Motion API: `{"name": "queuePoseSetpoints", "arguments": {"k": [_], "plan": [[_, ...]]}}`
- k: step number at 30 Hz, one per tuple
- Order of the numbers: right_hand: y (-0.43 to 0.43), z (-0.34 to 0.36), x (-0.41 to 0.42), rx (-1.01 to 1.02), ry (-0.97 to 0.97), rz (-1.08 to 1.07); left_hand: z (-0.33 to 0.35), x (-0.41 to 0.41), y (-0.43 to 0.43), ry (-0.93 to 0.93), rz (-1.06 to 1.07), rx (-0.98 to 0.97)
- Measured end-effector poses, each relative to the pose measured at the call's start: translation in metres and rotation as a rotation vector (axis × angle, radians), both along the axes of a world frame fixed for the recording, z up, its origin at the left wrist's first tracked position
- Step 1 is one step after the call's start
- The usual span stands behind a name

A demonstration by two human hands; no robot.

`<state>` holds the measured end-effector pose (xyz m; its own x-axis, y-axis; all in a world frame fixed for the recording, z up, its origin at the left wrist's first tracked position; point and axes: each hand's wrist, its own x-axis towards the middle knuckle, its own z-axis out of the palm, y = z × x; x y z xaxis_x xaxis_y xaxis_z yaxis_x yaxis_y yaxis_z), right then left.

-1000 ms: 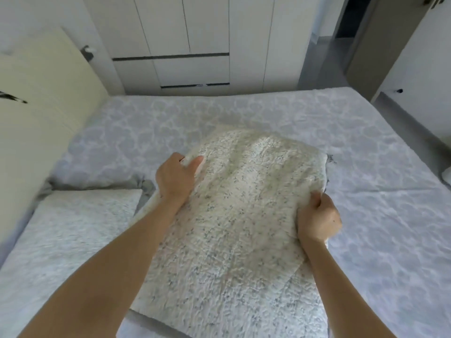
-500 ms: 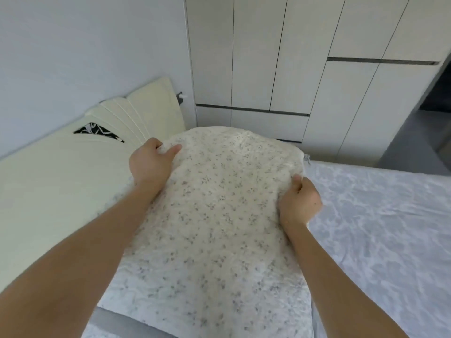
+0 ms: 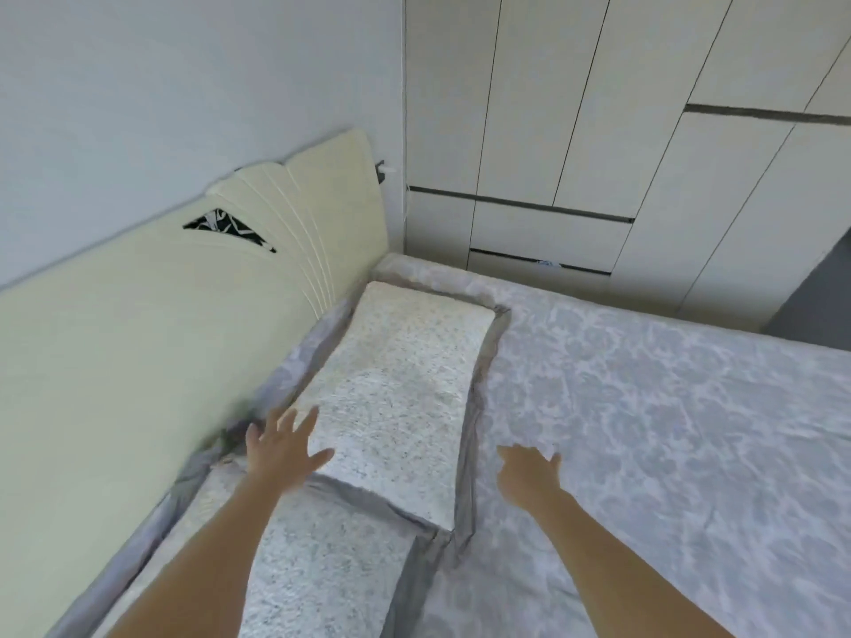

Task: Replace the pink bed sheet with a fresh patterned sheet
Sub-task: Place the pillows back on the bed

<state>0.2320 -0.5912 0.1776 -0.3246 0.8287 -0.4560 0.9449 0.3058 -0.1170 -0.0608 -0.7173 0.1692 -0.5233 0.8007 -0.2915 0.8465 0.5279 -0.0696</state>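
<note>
A grey-lilac patterned sheet (image 3: 644, 430) with a pale, cloudy motif lies spread flat over the mattress, covering it from the head end out to the right edge of the view, with light creases across it. Along the left runs a cream padded headboard (image 3: 115, 361), its far end fanned into ribbed panels against the plain wall. Behind the bed stands a white wardrobe (image 3: 575, 108) with tall doors and dark slots between its lower drawers. Two speckled white pillows lie end to end on the sheet along the headboard, each with a grey border: the far pillow (image 3: 405, 375) reaches towards the bed's corner, and its near end overlaps the near pillow (image 3: 322, 568), which runs down to the bottom of the view. Both bare arms reach forward. The left hand (image 3: 281, 453) has its fingers spread wide and straight at the near left corner of the far pillow, gripping nothing; blur hides whether it touches the fabric. The right hand (image 3: 529, 476) is likewise splayed and empty, over the sheet just beside the pillows' right edge. A small black-and-white patch (image 3: 228, 225) shows in the headboard.
</note>
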Motion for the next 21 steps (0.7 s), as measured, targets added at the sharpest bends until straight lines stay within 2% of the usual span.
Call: {"name": "queuePoseSetpoints", "arguments": {"k": [4,8,11,15,17,21], "plan": [[-0.023,-0.021,0.015,-0.141,-0.008,-0.002,-0.036,0.016,-0.027,-0.05,-0.008,-0.111],[-0.035,-0.011,0.013,-0.156,0.045,0.028,-0.039,0.029,-0.027,-0.05,-0.011,-0.094],[-0.04,0.003,0.01,-0.145,0.189,-0.001,-0.03,0.038,-0.019,-0.104,0.041,0.012],[-0.052,-0.008,0.018,-0.072,0.292,-0.037,-0.032,0.061,-0.03,-0.234,0.303,0.229],[-0.062,-0.025,0.02,-0.046,0.3,0.012,-0.046,0.064,-0.043,-0.163,0.323,0.224],[-0.074,-0.093,0.009,0.086,0.254,0.202,-0.097,0.042,-0.062,0.053,0.198,0.157]]}}
